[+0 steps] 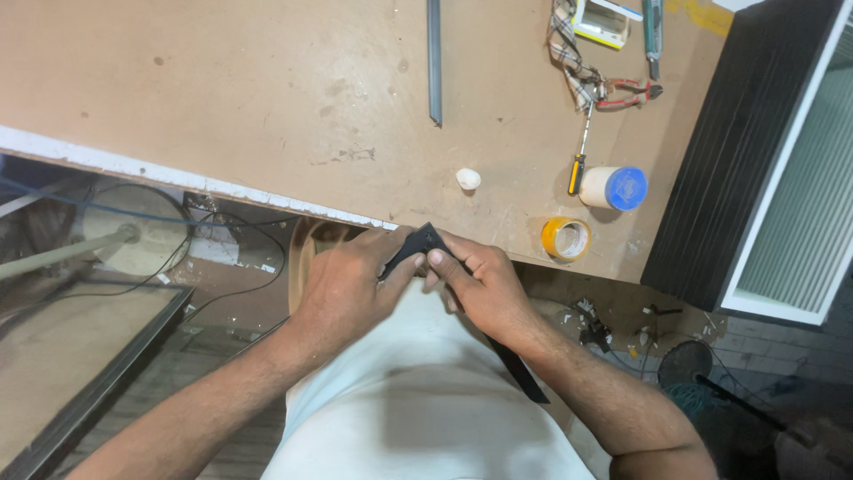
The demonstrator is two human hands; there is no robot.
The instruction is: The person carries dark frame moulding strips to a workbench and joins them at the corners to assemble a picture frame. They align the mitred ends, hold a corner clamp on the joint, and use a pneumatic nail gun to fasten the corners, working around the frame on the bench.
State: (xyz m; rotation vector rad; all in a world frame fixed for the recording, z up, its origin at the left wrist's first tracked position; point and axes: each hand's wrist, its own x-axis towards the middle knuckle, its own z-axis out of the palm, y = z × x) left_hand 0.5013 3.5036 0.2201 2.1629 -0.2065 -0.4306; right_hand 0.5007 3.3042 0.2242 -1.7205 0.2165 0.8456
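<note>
Where the workbench edge meets the person's body, both hands gather round one dark piece; entries run left to right.

Left hand: curled, fingers folded round the near end of a black strip, thumb laid along its upper face. It holds the piece just off the bench edge, over the white shirt.

Black strip: thin, flat, dark, angular at the top where both hands meet. Its long tail passes under the right wrist and shows again lower down, slanting toward the right forearm.

Right hand: fingertips pressed together on the strip's tip, thumb and forefinger pinching it just beside the left thumb. The two hands touch.

Handling, as a judgement: the grip looks best kept close to the tip, where the pinch gives control; the free tail is long and could swing or snag on the shirt, so the left hand should carry the weight while the right makes the fine adjustment. Resting the piece on the bench edge would likely steady it.

On the bench, well apart from the hands:
- grey metal bar, upright in view.
- small white cap.
- screwdriver, yellow and black handle.
- roll of yellow tape, nearest the right hand.
- white tub with blue lid.
- red-handled pliers beside a checked cloth.
</note>
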